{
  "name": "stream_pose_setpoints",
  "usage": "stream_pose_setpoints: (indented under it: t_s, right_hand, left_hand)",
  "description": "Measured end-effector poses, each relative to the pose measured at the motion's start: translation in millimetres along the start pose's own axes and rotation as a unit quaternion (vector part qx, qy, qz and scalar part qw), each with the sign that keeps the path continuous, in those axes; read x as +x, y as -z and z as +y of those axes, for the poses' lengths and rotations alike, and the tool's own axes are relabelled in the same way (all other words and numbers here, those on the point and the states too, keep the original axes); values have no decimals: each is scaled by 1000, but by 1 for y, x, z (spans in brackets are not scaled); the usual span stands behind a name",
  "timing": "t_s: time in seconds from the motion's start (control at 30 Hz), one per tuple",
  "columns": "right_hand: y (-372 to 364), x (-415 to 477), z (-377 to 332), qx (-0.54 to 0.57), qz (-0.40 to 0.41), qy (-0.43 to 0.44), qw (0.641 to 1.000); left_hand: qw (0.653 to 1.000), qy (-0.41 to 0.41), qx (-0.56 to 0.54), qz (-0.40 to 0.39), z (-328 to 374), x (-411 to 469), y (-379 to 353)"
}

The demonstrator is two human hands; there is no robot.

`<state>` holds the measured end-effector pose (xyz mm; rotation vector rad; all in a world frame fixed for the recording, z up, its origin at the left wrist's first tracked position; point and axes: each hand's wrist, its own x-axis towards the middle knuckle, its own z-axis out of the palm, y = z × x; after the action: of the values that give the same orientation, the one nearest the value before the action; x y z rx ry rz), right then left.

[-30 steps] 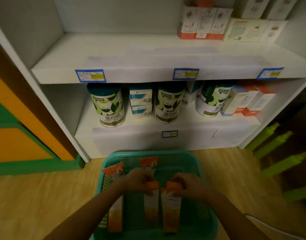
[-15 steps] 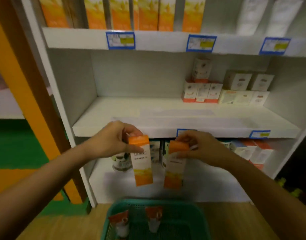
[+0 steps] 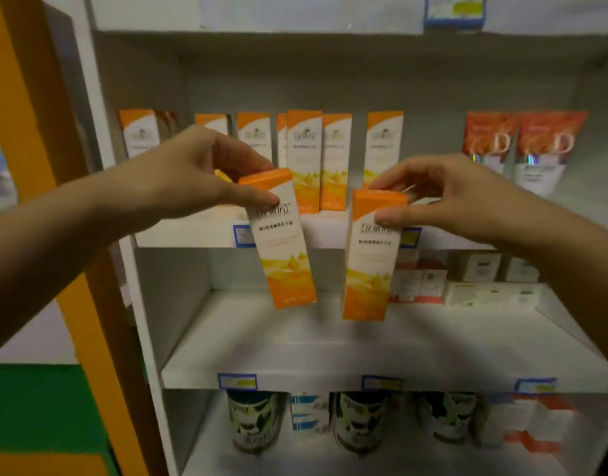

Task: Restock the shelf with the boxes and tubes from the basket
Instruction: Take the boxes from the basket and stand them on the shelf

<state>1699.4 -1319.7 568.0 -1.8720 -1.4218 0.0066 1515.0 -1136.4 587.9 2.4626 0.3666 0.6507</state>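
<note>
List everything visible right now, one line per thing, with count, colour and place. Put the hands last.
held boxes: two, orange and white, hanging in front of the shelf unit, one per hand.
shelved boxes: about seven, same orange and white, upright on the upper shelf.
tubes: two, red and white, upper shelf, right.
small boxes: several, white and red, middle shelf, right rear.
cans: three, dark green, bottom shelf.
price tags: several, blue, on shelf edges.
shelf unit: one, white.
left hand: pinch grip on the left box's top.
right hand: pinch grip on the right box's top.
</note>
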Motion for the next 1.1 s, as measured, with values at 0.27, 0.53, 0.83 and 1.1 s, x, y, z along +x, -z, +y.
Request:
stream_pose_setpoints:
  t_s: [0.27, 0.53, 0.83, 1.1]
  right_hand:
    - [39, 51, -27, -27, 53, -4, 998]
    - [43, 93, -27, -58, 102, -2, 993]
    - [29, 111, -19, -75, 117, -20, 990]
    - [18, 124, -12, -112, 104, -27, 988]
  left_hand:
    - [997, -2, 73, 18, 23, 49, 55]
    - [995, 45, 85, 23, -8, 94, 70]
    - [971, -12, 231, 59, -39, 108, 59]
    - [926, -43, 352, 131, -42, 104, 51]
